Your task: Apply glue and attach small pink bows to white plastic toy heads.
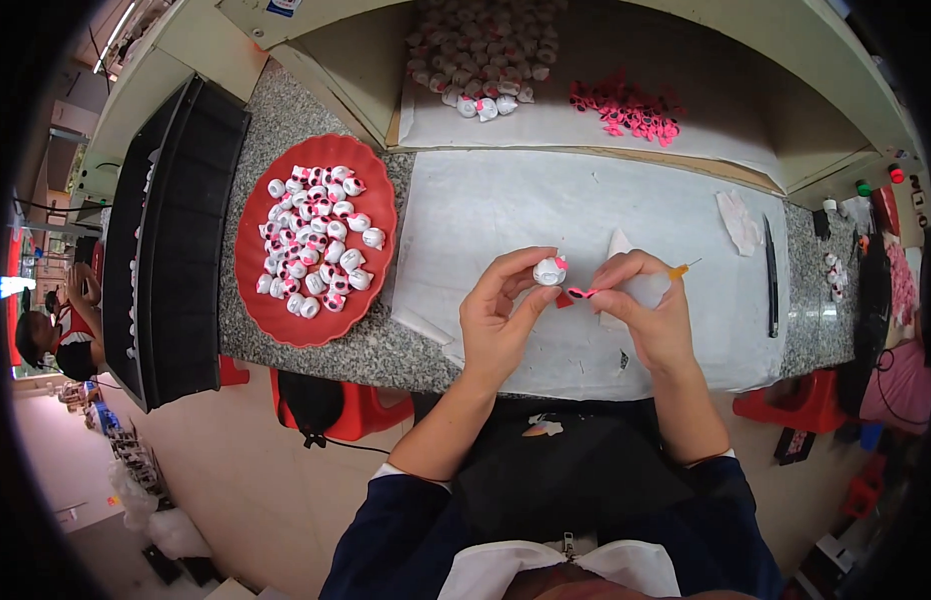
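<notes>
My left hand (494,328) is closed, pinching a small white figurine head (549,272) with a pink bow between thumb and fingers. Close beside it, my right hand (654,325) grips a tiny pink piece with dark lenses, like miniature sunglasses (581,293), in its fingertips. A translucent bottle (650,289) with an orange needle tip (678,272) also rests within the right hand. The two small parts are near each other but apart. Both hands are over the white paper sheet (466,200) on the bench.
On the left stands a red scalloped plate (261,240) of finished-looking heads with glasses, beside black trays (186,240). The shelf ahead holds a heap of white heads (486,50) and a pile of pink glasses (631,110). Tweezers (771,280) and crumpled tissue (739,222) lie right.
</notes>
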A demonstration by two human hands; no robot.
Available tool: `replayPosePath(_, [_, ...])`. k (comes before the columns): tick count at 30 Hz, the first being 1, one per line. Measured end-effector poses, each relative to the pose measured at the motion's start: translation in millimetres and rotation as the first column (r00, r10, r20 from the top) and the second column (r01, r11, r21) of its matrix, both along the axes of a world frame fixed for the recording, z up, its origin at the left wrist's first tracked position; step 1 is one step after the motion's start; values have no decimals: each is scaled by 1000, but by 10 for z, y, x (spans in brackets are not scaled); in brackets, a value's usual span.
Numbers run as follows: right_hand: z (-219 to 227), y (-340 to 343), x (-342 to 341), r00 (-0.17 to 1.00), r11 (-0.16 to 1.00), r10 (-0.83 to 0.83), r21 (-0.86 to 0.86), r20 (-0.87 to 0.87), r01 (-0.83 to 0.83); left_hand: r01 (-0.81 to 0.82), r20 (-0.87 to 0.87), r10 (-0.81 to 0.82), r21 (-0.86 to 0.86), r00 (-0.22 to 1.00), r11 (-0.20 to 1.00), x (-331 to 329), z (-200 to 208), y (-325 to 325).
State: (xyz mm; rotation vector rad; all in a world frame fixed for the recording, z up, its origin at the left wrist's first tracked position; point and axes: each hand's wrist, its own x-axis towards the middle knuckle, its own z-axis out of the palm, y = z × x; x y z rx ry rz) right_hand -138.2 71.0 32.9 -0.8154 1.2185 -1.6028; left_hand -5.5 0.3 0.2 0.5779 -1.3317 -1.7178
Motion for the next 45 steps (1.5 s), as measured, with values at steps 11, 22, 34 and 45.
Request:
replayPosePath(11, [-34, -18, 20, 983, 1000, 2, 19, -186, 2, -3, 92, 18, -157, 996, 988, -20, -31, 28])
replayPosePath(22, [-186, -30, 32, 949, 995, -95, -47, -300, 85, 176, -160, -162, 79, 974, 981, 25, 22, -22])
replayPosePath(34, [-145, 33, 56, 996, 997, 67, -34, -66, -69, 325, -246, -294, 99, 924, 940, 69, -53, -37])
replayPosePath(45, [-188, 32, 49, 994, 996, 37, -72, -106, -45, 217, -72, -216, 11, 974, 976, 49, 7, 15])
